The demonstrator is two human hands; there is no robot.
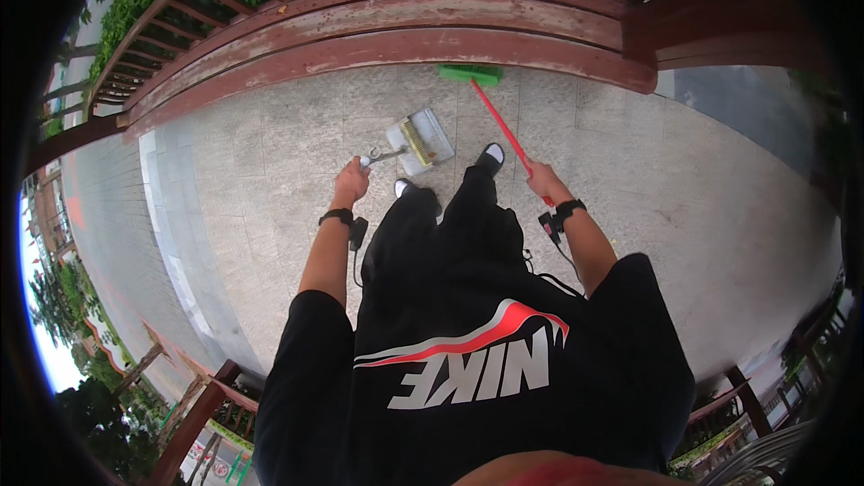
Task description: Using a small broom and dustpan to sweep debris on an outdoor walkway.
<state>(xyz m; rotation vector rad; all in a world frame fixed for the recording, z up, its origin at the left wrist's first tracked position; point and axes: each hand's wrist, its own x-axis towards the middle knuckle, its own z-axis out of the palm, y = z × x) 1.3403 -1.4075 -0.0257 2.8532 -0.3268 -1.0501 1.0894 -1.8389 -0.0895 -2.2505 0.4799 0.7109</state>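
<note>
My left hand [352, 182] grips the top of a long-handled dustpan [435, 131], whose grey pan is at floor level in front of my left foot. A row of yellowish comb teeth [416, 142] crosses the pan, and a small brown bit shows beside it. My right hand [545, 181] is closed around the red handle [501, 118] of a broom. The broom's green head [470, 74] is at the front edge of the bench, with part of its bristles under the seat's edge.
A weathered red wooden bench [405, 47] with a slatted back curves across the far side. A thick wooden post [709, 20] rises at its right end. Stone paving tiles [290, 121] cover the floor. My two feet in dark shoes [491, 156] stand close behind the dustpan.
</note>
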